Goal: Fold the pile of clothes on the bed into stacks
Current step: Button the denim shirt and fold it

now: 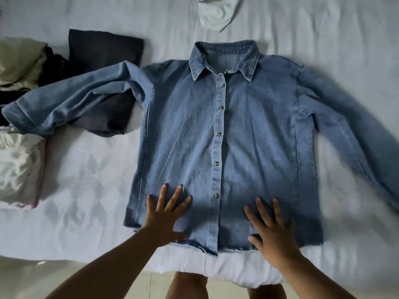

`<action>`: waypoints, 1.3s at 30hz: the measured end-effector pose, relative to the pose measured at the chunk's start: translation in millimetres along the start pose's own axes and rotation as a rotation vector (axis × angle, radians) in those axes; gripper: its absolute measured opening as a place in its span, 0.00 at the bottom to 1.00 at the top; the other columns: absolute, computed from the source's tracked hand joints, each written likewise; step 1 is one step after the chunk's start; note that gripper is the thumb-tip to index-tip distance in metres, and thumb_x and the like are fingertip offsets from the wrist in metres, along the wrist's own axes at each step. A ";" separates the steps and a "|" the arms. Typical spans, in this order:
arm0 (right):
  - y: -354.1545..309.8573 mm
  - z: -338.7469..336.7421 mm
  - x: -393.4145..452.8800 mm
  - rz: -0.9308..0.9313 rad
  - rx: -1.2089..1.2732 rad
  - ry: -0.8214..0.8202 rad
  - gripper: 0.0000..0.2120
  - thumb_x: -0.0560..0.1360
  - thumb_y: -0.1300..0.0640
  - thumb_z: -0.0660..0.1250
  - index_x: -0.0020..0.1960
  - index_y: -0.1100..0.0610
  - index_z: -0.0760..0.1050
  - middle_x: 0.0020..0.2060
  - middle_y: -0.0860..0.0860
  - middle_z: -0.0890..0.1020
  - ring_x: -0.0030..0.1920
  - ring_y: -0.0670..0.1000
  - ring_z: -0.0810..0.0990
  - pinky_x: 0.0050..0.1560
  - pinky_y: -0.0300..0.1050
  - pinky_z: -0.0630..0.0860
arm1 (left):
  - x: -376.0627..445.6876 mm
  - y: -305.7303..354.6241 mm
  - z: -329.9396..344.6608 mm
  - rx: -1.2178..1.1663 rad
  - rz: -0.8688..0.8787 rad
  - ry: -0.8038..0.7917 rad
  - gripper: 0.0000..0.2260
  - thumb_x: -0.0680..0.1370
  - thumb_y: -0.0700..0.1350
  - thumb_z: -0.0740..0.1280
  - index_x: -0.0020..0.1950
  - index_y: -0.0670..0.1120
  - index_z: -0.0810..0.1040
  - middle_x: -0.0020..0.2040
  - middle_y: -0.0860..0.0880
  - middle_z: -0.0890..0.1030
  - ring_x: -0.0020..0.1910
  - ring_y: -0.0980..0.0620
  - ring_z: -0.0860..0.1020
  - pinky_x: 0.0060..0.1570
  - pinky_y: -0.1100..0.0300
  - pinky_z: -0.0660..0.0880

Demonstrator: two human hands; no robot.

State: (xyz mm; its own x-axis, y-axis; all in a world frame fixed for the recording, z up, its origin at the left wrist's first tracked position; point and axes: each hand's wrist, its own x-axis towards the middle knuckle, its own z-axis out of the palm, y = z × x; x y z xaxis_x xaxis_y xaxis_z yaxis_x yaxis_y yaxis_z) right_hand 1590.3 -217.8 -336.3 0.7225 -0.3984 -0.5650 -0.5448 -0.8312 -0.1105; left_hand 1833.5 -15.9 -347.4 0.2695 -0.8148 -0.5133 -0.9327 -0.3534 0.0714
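A blue denim shirt (pixel 226 137) lies buttoned and face up on the white bed (pixel 86 180), collar away from me and hem at the near edge. Its left sleeve drapes over a folded dark garment (pixel 103 117); its right sleeve stretches out toward the right edge of the frame. My left hand (pixel 166 214) presses flat with spread fingers on the lower left front of the shirt. Flat on the lower right front near the hem rests my right hand (pixel 272 229), fingers also spread.
A second folded dark piece (pixel 105 48) sits behind the left sleeve. Crumpled beige and black clothes (pixel 23 63) lie at the far left, a white bundle (pixel 19 165) below them. A white garment (pixel 218 14) lies at the top. The bed's near edge and floor are below.
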 end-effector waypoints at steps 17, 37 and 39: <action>-100.1 -179.5 110.8 -0.073 0.305 0.264 0.04 0.65 0.59 0.64 0.32 0.58 0.75 0.29 0.53 0.78 0.29 0.55 0.78 0.26 0.43 0.70 | 10.8 -162.3 -124.4 -0.685 -0.739 0.408 0.16 0.74 0.44 0.71 0.61 0.41 0.77 0.62 0.42 0.74 0.60 0.42 0.74 0.60 0.56 0.68; -224.1 -236.2 217.0 -0.112 0.529 0.164 0.14 0.79 0.54 0.61 0.63 0.55 0.74 0.58 0.51 0.78 0.58 0.50 0.76 0.58 0.42 0.71 | 35.0 -420.0 -157.9 -0.121 -0.989 0.156 0.20 0.75 0.53 0.65 0.65 0.47 0.72 0.65 0.42 0.72 0.65 0.41 0.66 0.64 0.50 0.59; -232.3 -241.3 220.9 -0.099 0.575 0.176 0.12 0.77 0.56 0.63 0.59 0.57 0.77 0.53 0.53 0.80 0.54 0.52 0.78 0.56 0.47 0.73 | 30.3 -418.9 -164.7 -0.102 -0.922 0.144 0.12 0.75 0.53 0.64 0.55 0.48 0.78 0.59 0.42 0.76 0.60 0.42 0.70 0.58 0.52 0.65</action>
State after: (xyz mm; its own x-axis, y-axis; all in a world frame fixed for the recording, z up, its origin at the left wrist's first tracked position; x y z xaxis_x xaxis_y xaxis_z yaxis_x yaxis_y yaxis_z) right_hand 1979.2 -206.3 -238.1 0.8146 -0.4285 -0.3910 -0.5782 -0.5449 -0.6073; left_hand 2271.9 31.8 -252.0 0.9252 -0.2398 -0.2942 -0.3128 -0.9208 -0.2330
